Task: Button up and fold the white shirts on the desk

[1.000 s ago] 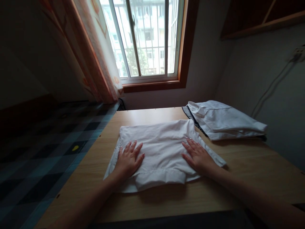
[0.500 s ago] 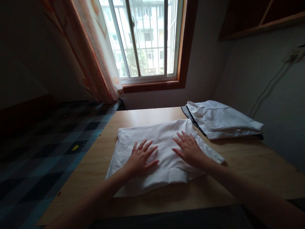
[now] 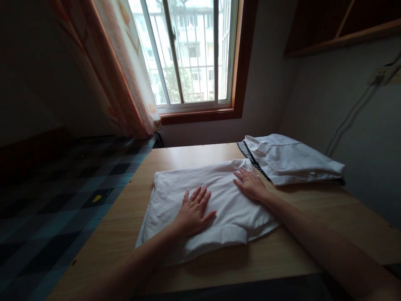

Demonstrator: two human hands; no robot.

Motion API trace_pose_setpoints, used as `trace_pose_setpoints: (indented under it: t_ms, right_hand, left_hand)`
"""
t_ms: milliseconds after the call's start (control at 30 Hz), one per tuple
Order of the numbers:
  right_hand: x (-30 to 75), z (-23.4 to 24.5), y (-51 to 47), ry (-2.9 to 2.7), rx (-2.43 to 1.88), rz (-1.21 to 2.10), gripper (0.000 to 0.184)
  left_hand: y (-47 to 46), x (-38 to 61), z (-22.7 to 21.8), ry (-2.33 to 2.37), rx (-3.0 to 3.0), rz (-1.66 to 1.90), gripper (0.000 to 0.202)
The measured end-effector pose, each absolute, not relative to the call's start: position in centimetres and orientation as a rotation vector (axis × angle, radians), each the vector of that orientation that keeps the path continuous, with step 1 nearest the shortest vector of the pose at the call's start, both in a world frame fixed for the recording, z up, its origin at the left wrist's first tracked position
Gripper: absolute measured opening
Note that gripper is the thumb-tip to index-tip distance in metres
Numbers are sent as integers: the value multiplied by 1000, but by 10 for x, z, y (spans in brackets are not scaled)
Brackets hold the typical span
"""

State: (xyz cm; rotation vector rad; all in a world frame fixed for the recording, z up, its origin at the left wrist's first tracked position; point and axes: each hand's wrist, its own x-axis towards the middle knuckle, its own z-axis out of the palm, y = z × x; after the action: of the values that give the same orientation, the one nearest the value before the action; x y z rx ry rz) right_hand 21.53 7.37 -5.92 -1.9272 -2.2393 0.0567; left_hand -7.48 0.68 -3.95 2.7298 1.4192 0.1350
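Observation:
A white garment (image 3: pixel 219 225), folded and a little wrinkled, lies flat on the wooden tabletop (image 3: pixel 188 155). My left hand (image 3: pixel 196 212) rests on its middle, palm down with the fingers apart. Near the garment's right side, my right hand (image 3: pixel 249 184) also lies palm down with fingers stretched out. Neither hand grips the cloth. The garment's exact kind is unclear in its folded state.
At the back right of the table is a folded white stack of clothes (image 3: pixel 294 159) with a dark-trimmed edge. A bed with a checked cover (image 3: pixel 59 209) adjoins on the left. Behind stand a window (image 3: pixel 194 54) and an orange curtain (image 3: pixel 115 71). A cable (image 3: pixel 347 119) hangs at right.
My left hand has slid slightly right across the garment. My right hand has moved a little farther back, and the sleeve-like flap at the right no longer sticks out.

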Motion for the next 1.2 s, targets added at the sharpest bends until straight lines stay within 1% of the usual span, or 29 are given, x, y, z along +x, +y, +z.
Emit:
trace_pose_setpoints:
  t_ms: [167,233,300,400,567,667,733,833,967,1100,1200]
  right_hand:
    - [210,-53,88,-2103,-2070,-85,55]
    - [188,-48,90,-2188,-1950,-130,55]
    - [161,-44,92,-2350,-1742,-89,54]
    - [128,-43,97,-2451,-1602,53,51]
    - [132,-46,117,-2242,-1801,195,55]
    - [159,-48,132,-2073,-2040,235,61]
    - [176,-51,139,-1997,-2158,208,63]
    - [193,-57,143,-1893,-2252,145,64]
    - [201,-62,140,-1773,-2254,57,54]
    - [202,-55,124,-1831,-2115,-130,48]
    - [199,-46,91,-2051,-1888,-201,48]
  left_hand:
    - [10,-72,-37,1415,2773,253,69]
    - [26,-70,-32,1396,2799,359,57]
    - [52,-67,-26,1391,2813,488,42]
    - [94,-64,-27,1388,2833,561,36]
    - [121,-69,-41,1534,2743,370,48]
    - [120,-82,-39,1711,2604,216,62]
    - [123,-98,-34,1861,2483,144,66]
    - [132,-125,-29,2085,2329,71,66]
    - [136,-150,-29,2211,2284,61,65]
    - [132,-151,-28,2312,2301,249,58]
    - [122,-142,-21,2309,2365,395,51]
